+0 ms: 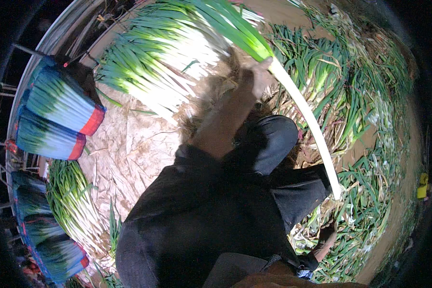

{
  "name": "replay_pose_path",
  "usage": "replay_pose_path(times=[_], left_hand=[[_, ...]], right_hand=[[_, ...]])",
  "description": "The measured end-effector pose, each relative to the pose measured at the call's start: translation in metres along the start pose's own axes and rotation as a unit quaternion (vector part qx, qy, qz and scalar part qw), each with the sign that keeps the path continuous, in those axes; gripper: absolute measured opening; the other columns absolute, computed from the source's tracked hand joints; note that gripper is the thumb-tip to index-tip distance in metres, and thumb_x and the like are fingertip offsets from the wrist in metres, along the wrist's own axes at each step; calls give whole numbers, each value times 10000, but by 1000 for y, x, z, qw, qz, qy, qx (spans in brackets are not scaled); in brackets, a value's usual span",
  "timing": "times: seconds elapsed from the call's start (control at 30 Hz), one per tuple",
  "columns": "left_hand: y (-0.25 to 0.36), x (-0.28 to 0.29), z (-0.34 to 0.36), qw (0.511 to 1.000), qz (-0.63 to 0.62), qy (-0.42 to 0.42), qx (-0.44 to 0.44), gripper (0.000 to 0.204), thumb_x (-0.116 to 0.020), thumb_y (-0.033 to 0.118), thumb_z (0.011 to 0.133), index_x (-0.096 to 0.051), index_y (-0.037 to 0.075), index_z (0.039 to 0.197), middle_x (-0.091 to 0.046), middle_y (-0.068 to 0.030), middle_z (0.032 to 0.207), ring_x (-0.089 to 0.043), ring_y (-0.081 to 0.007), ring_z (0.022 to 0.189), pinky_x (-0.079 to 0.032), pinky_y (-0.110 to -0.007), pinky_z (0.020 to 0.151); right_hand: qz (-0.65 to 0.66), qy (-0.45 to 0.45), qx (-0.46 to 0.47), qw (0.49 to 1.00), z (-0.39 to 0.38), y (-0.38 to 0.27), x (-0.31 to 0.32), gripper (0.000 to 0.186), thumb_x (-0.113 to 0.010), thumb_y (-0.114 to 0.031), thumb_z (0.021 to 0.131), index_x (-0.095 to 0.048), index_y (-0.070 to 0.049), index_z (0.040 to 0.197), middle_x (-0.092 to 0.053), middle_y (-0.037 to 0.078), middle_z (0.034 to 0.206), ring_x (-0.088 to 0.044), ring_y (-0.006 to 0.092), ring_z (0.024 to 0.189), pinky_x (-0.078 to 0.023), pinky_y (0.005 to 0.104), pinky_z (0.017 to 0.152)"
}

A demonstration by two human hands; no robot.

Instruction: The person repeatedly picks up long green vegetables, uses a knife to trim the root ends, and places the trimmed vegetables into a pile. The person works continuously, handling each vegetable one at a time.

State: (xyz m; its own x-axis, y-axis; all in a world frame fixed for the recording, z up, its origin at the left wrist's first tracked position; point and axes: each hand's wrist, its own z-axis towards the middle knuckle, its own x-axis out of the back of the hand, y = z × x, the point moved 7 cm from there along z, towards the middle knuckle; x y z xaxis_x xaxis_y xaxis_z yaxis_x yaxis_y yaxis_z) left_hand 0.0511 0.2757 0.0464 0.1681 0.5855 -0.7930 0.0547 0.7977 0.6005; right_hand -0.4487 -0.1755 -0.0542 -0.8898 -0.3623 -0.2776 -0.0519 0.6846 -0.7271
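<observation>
My left hand [261,79] is closed around a long green onion [309,113], gripping it where the green leaves meet the white stalk. The leaves reach up past the top of the view, and the white stalk curves down to its root end by my knee. At the lower right, my right hand [327,236] is low over scattered leaves and peelings [355,240], apart from the stalk. It is dark there, and its fingers are not clear. Beyond my left forearm lies a broad pile of green onions [163,57], white ends toward me.
Bundles wrapped in blue and red [62,108] stand along the left edge, with more wrapped bundles [53,240] below. Loose green onions [74,197] lie beside them on a crumpled pale sheet [129,144]. Untrimmed onions [321,77] heap up at the right. My bent knee [276,139] juts into the middle.
</observation>
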Motion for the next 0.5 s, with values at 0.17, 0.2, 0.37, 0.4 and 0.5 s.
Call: replay_pose_path(times=[0.17, 0.2, 0.37, 0.4, 0.5], left_hand=[[107, 68, 32, 981, 96, 146, 90, 542, -489, 291, 974, -366, -59, 1369, -459, -262, 1259, -462, -276, 1210, -390, -436, 1074], [148, 97, 33, 956, 140, 251, 60, 545, -491, 279, 978, -353, -72, 1371, -567, -256, 1096, -603, -275, 984, -528, -433, 906], [279, 227, 19, 733, 526, 408, -138, 578, -653, 67, 846, -355, -166, 1283, -573, -305, 1101, -639, -317, 895, -559, -393, 701], [250, 217, 13, 616, 682, 356, -168, 663, -689, 50, 804, -316, -162, 1310, -532, -315, 1184, -618, -332, 973, -552, -401, 757], [71, 189, -64, 676, 701, 221, -50, 761, -671, 253, 841, -271, -59, 1408, -434, -276, 1321, -551, -366, 1073, -460, -428, 894]], right_hand=[[-65, -76, 22, 995, 28, 7, -9, 287, -478, -232, 981, -534, -50, 1196, -610, -15, 879, -553, 97, 678, -442, 226, 598], [-45, -104, 5, 993, 25, 11, -22, 296, -495, -248, 974, -535, -56, 1195, -605, -17, 866, -541, 101, 663, -438, 234, 590], [-67, -127, -8, 990, 52, 42, -26, 286, -502, -223, 958, -562, -40, 1169, -606, -10, 862, -548, 101, 687, -445, 235, 579], [-59, -123, -10, 991, 55, 51, -24, 284, -505, -221, 955, -569, -41, 1165, -606, -7, 870, -548, 99, 692, -445, 239, 577], [-342, -114, 41, 932, 94, 84, 11, 398, -537, -168, 909, -523, -12, 1275, -639, 28, 1020, -602, 161, 885, -469, 300, 762]])
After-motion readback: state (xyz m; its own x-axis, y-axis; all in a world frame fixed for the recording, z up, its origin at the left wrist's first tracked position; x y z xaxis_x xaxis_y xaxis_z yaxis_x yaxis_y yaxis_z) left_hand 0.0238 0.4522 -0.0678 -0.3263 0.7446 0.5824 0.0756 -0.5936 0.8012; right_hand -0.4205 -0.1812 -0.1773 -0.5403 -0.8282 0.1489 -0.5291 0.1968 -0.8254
